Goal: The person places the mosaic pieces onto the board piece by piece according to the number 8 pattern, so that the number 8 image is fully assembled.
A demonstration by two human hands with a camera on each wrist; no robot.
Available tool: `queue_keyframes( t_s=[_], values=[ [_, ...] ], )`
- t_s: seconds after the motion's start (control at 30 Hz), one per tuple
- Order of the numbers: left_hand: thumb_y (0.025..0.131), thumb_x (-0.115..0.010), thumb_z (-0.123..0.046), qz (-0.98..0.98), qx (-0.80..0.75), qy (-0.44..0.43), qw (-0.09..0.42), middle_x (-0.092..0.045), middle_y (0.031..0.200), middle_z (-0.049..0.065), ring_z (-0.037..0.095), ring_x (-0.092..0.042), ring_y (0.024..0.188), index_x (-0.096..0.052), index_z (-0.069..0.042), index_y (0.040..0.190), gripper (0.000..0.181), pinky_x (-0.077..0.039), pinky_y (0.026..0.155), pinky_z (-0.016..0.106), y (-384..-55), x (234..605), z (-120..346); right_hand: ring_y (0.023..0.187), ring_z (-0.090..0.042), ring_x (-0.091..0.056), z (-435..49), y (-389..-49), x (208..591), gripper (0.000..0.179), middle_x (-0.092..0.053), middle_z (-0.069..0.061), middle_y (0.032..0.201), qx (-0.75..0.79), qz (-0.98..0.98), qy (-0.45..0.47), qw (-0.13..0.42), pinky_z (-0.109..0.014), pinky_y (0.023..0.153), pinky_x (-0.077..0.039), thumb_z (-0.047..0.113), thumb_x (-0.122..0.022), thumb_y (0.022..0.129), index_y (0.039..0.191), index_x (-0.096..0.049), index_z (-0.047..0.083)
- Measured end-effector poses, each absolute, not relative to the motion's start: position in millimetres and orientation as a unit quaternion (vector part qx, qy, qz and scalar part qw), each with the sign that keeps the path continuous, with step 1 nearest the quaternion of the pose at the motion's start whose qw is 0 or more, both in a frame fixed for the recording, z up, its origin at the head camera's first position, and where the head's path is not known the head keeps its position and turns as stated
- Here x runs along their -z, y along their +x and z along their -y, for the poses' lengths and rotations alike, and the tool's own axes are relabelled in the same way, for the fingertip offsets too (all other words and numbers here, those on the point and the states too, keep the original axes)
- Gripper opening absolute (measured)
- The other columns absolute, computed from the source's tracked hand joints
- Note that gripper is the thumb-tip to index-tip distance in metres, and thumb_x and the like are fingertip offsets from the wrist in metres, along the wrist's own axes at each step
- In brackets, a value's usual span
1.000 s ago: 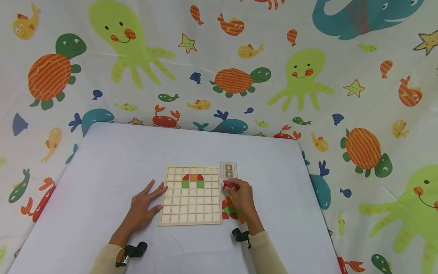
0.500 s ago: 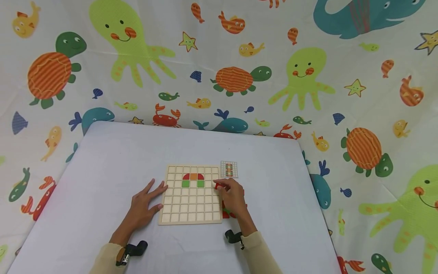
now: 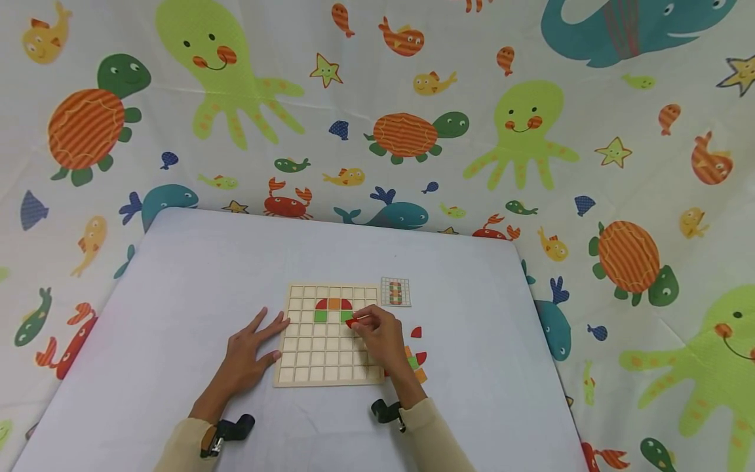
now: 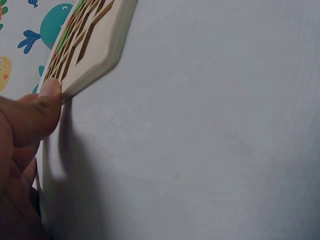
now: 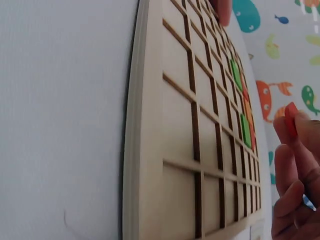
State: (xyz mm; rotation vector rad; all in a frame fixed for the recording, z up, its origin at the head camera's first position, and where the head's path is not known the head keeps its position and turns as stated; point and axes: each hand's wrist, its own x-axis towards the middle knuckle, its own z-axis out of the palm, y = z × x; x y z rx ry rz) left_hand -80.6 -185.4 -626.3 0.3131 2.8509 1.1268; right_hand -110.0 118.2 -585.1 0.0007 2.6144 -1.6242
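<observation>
On a white cloth-covered table (image 3: 489, 314), we are seeing a square, pale wooden board (image 3: 318, 359) divided by thin strips into a grid. Two cells down from its far edge, a red quarter-round tile (image 3: 322, 305), an orange square tile (image 3: 334, 304) and a second red quarter-round tile (image 3: 346, 305) are sitting in a row; under the red ones, a left green square tile (image 3: 320, 316) and a right green square tile (image 3: 345, 315) are filling their cells.

At the board's left edge, the left hand (image 3: 245, 354) is lying with fingers straight and spread, touching the rim and gripping nothing. From that wrist we are making out the thumb tip resting on the rim.

Over the board, the right hand (image 3: 382, 337) is pinching a small, flat red piece (image 3: 351, 322) between thumb and fingertip, its outline partly covered. In the head view we are finding it just beside the right green square tile; the right wrist view is showing it raised clear of the grid.

Beside the far right corner, a small gridded card (image 3: 396, 292) printed in red, orange and green is lying. Nearer, we are noting a loose red quarter-round piece (image 3: 416, 332) and a cluster of red, orange and green pieces (image 3: 413, 362), partly hidden by the forearm.
</observation>
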Motion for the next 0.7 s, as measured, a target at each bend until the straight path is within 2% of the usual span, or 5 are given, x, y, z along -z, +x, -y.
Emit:
queue_keyframes(
  t_s=[0.13,0.33,0.53,0.7],
  values=[
    [0.087,-0.083,-0.008,-0.925,-0.366,0.098,0.033,-0.045,0.167,0.011,0.047,-0.024,0.161,-0.055,-0.020,0.156,0.075,-0.022,0.116,0.074,-80,626,185,0.079,-0.008,-0.066,-108,-109,582,0.011,-0.080,0.002,0.091,0.538,-0.842,0.003,0.036,-0.023,0.070,-0.054,0.018,-0.082,0.094,0.104,-0.078,0.019],
    [0.087,-0.083,-0.007,-0.925,-0.366,0.096,0.035,-0.045,0.167,0.012,0.047,-0.024,0.161,-0.054,-0.019,0.157,0.076,-0.023,0.115,0.073,-79,624,184,0.074,-0.009,-0.057,-91,-110,585,0.008,-0.077,0.007,0.090,0.536,-0.843,0.026,0.032,-0.024,0.065,-0.047,0.020,-0.087,0.089,0.093,-0.082,0.026],
    [0.088,-0.082,-0.006,-0.926,-0.364,0.095,0.037,-0.045,0.167,0.013,0.048,-0.024,0.161,-0.054,-0.018,0.157,0.076,-0.023,0.115,0.074,-79,622,183,0.075,-0.006,-0.061,-75,-114,585,0.007,-0.077,0.009,0.085,0.531,-0.844,0.043,0.053,-0.024,0.066,-0.049,0.022,-0.089,0.087,0.092,-0.084,0.024],
    [0.088,-0.082,-0.006,-0.926,-0.363,0.094,0.039,-0.045,0.167,0.013,0.048,-0.024,0.161,-0.054,-0.019,0.157,0.076,-0.023,0.115,0.074,-79,622,183,0.070,-0.005,-0.059,-65,-117,587,0.009,-0.074,0.010,0.077,0.505,-0.860,0.039,0.052,-0.024,0.063,-0.046,0.019,-0.089,0.087,0.089,-0.081,0.022]
  ],
)
